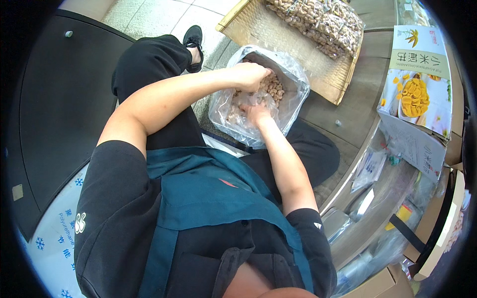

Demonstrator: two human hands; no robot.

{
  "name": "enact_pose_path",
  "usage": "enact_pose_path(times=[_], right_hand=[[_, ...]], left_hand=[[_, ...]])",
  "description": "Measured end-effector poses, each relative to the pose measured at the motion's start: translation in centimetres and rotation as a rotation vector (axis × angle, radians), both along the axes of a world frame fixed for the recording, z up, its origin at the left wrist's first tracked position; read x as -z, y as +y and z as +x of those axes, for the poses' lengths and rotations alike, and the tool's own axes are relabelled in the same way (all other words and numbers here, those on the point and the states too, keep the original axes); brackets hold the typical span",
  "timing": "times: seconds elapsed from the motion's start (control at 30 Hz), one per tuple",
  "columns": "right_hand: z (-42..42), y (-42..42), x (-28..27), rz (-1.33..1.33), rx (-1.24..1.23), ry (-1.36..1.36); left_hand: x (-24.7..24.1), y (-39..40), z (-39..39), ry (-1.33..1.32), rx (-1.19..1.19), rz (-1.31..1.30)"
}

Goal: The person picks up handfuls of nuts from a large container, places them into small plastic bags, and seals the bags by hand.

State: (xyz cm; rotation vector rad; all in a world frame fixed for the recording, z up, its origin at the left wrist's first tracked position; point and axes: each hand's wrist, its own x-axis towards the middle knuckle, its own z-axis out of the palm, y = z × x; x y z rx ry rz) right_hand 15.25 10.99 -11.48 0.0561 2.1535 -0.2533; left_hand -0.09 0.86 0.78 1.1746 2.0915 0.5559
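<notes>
Between my knees stands a container lined with a large clear plastic bag [296, 74], its loose rim folded outward. Curved tan nuts [274, 89] that look like cashews lie inside it. My left hand [251, 76] is over the nuts with its fingers curled; what is inside the fingers is hidden. Just below it, my right hand [258, 113] grips a smaller clear plastic bag [274, 111] within the lined container. Some nuts show through the plastic beside my right fingers.
A woven tray [316, 80] holding packed clear bags of nuts [324, 26] lies beyond the container. On the right, a printed food carton [417, 89] sits by a shelf with plastic packaging [369, 169]. A black cabinet panel [70, 100] stands at left.
</notes>
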Motion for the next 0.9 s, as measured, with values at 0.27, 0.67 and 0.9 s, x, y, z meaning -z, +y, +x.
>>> enact_pose_path(times=[0.27,0.67,0.9], right_hand=[[-0.9,-0.9,-3.1,0.122,0.002,-0.138],[-2.0,2.2,-3.4,-0.227,-0.109,-0.309],[-1.0,1.6,-5.5,-0.271,-0.073,0.002]], left_hand=[[-0.6,-0.3,0.0,0.011,0.0,0.017],[-0.9,-0.5,-0.1,-0.019,-0.016,0.028],[0.4,-0.5,-0.1,0.006,-0.042,0.056]])
